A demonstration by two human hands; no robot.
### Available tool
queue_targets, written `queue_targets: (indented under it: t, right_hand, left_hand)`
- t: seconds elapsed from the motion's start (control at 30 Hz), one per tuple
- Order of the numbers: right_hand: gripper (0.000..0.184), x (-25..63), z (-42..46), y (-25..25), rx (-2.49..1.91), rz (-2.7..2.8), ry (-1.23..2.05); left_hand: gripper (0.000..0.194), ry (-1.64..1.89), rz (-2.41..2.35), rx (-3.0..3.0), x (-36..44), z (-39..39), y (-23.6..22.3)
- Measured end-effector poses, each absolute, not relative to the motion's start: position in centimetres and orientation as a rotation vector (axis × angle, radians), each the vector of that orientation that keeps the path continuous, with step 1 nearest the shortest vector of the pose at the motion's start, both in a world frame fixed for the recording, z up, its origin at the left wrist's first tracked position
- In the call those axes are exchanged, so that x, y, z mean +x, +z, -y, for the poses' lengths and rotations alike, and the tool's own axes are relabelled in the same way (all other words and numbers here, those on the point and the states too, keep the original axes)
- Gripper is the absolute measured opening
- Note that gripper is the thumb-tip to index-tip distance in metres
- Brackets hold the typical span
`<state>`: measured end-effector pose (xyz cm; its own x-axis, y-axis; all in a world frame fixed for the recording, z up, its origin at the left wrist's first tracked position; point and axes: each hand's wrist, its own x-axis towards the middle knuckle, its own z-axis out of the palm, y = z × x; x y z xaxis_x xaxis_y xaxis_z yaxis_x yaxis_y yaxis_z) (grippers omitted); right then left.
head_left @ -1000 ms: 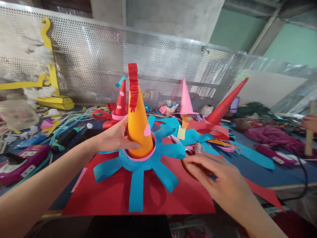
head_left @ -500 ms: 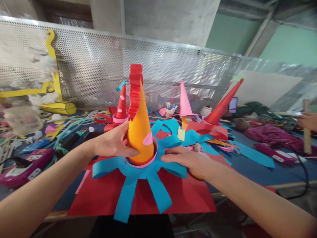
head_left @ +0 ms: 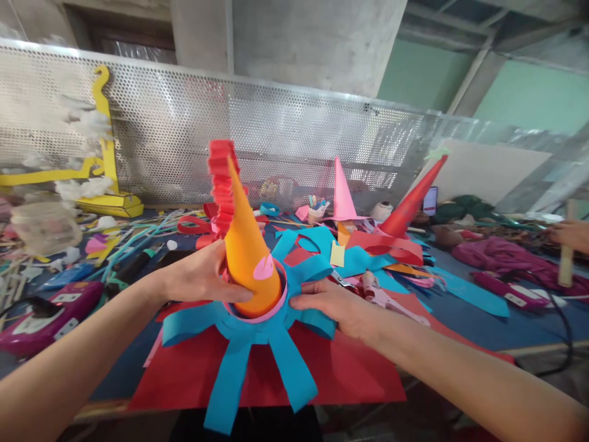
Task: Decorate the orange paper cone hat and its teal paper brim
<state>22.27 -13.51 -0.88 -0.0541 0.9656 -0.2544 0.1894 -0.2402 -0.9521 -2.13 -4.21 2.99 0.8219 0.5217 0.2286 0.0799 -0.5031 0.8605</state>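
An orange paper cone [head_left: 251, 270] leans left in front of me, with a crimped red paper strip [head_left: 223, 190] down its upper side and a pink paper patch on its front. Its base sits inside a pink-edged opening in a blue paper brim [head_left: 257, 331] with several looped and hanging strips. My left hand [head_left: 197, 273] is closed around the cone's lower left side, thumb across the front. My right hand [head_left: 329, 301] pinches the brim's right side; some of its fingers are hidden. Under the brim lies a red paper sheet [head_left: 354, 368].
A pink glue gun [head_left: 381, 294] and scissors [head_left: 346, 282] lie beyond my right wrist. Behind stand a pink cone hat [head_left: 343, 193] and a red cone [head_left: 414, 199]. Purple power strips [head_left: 69, 316] lie at the left and right. Another person's hand [head_left: 573, 235] holds a stick at the right edge.
The orange cone has tipped left, its tip lower and further left. Both hands and the brim have shifted slightly left. The glue gun and scissors now show past my right wrist.
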Motion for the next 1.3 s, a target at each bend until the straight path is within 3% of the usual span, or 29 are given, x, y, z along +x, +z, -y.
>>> queue_targets:
  t: [0.13,0.33,0.57,0.8,1.3]
  right_hand:
    - [0.026,23.1,14.2,0.2,-1.536,1.223,1.362]
    - [0.046,27.5,14.5,1.7,-1.48,1.102,1.03]
    - [0.024,31.6,12.0,2.5,-1.52,1.335,0.787]
    - [0.009,30.6,4.9,1.5,-1.783,1.731,0.807]
    - [0.026,22.3,-10.9,-5.9,-1.973,1.967,0.43]
  left_hand:
    - [0.052,0.701,-0.409,1.983,-2.8,3.5,3.8]
    - [0.05,1.04,-0.448,1.863,-3.4,1.4,7.0]
    - [0.034,1.435,-0.468,1.677,-1.9,-0.4,11.4]
    - [0.032,1.378,-0.547,1.527,-1.7,-0.8,10.3]
    - [0.045,1.164,-0.642,1.275,-3.6,-3.6,9.0]
